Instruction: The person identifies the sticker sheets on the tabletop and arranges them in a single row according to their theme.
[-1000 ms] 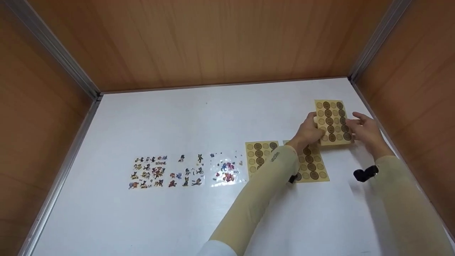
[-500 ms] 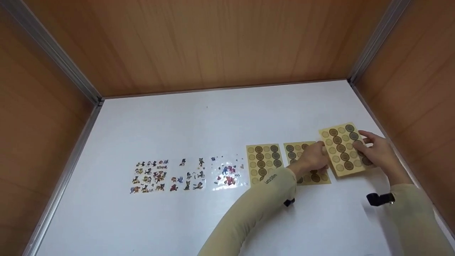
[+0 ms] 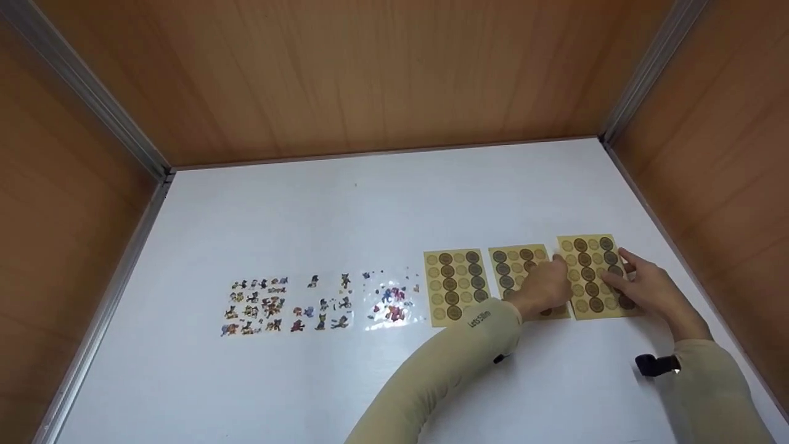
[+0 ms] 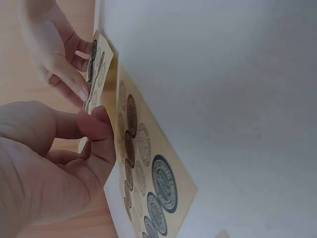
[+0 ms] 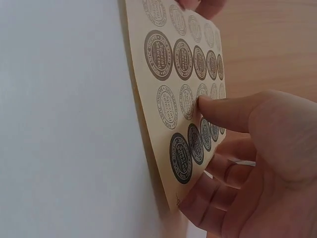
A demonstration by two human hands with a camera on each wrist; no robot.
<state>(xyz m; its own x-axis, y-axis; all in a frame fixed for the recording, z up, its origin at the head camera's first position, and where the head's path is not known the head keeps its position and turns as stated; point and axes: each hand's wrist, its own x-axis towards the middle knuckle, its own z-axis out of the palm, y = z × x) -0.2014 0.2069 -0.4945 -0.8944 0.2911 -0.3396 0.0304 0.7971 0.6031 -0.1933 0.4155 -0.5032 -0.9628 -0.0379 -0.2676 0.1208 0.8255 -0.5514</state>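
Observation:
A tan sheet of round "Special Selected" stickers [image 3: 582, 277] is at the right end of the row, close over the white table. My right hand [image 3: 656, 293] holds its right side, thumb on the printed face and fingers underneath, as the right wrist view shows. At its left edge my left hand [image 3: 545, 287] pinches the sheet between thumb and curled forefinger. Beneath the left hand lies a second tan sticker sheet [image 3: 503, 271], partly hidden by it. A third matching sheet [image 3: 456, 287] lies flat to the left, one lower corner touched by the left sleeve in view.
Further left on the white table [image 3: 277, 216] lie clear sheets with small colourful cartoon stickers: a full one [image 3: 254, 308], a sparser one [image 3: 322, 305] and a shiny one [image 3: 394, 302]. Wooden panels [image 3: 382, 74] wall the table at the back and both sides.
The held sticker sheet has come down from the back right, straightening into line beside the other tan sheets. My left hand let go, shifted lower, then took its left edge; the right hand followed the sheet down.

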